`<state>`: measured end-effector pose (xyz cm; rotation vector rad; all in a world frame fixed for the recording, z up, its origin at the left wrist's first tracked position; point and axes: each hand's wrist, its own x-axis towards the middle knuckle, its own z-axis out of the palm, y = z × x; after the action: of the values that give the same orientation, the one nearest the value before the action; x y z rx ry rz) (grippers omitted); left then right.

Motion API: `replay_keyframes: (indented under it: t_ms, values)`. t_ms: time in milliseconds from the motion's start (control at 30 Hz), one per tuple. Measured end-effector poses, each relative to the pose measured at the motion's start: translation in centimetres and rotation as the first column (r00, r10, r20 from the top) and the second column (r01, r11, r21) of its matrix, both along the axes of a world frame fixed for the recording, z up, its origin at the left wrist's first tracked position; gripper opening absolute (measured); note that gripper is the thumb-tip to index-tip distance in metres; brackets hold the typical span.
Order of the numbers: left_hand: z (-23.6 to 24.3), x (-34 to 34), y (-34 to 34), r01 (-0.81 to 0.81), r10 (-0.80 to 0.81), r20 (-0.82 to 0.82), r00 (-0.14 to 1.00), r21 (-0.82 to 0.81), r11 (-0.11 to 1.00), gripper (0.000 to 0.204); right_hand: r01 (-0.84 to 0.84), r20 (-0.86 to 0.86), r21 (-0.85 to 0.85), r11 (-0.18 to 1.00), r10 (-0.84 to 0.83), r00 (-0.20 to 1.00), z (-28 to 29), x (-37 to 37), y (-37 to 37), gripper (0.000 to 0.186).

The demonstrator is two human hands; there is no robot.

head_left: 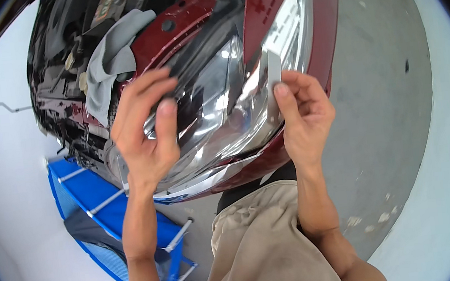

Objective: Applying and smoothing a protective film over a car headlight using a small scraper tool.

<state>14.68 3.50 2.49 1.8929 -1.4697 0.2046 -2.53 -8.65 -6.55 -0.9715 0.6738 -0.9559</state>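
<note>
My right hand [307, 117] is closed, thumb and fingers pinching a narrow, flat, pale grey strip [274, 69]. The strip stands up from the grip beside the shiny chrome trim [286, 19] of a dark red car; its exact kind cannot be made out. Over the inner side of the clear headlight [217, 99], my left hand [149, 129] is open with thumb and fingers apart and nothing visible in it. Whether its fingertips touch the headlight is unclear. The headlight lies between my two hands, its surface glossy with reflections.
A grey cloth [116, 58] drapes over the edge of the open engine bay [61, 65] at the upper left. The red fender [328, 23] curves along the right. A blue folding cot [95, 191] with pale legs stands at the lower left. Grey floor [381, 95] borders the car.
</note>
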Motion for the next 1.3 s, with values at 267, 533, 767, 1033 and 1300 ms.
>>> replay_keyframes:
  t_ms: [267,533,767,1033,1300]
  values:
    - [2.7,-1.0,-9.0,0.555,-0.583,0.172,0.794,0.183,0.811,0.039,0.440,0.061,-0.020,0.898,-0.438,0.897,0.3,0.6,3.9,0.017]
    - [1.3,0.4,-14.6,0.913,-0.929,0.231,0.290,0.223,0.341,0.037,0.577,0.047,-0.053,0.815,-0.575,0.816,0.4,1.2,4.2,0.014]
    - [2.0,0.0,-14.0,0.708,-0.825,0.274,0.494,0.424,0.564,0.038,0.672,0.059,-0.167,0.721,-0.673,0.737,-0.4,2.5,4.5,0.009]
    - [2.1,-0.1,-14.0,0.693,-0.816,0.241,0.525,0.435,0.575,0.038,0.646,0.057,-0.158,0.747,-0.647,0.761,-0.5,2.5,4.5,0.008]
    - [2.0,-0.4,-14.0,0.689,-0.809,0.251,0.532,0.427,0.586,0.036,0.660,0.077,-0.192,0.726,-0.659,0.748,-0.8,2.5,4.3,0.008]
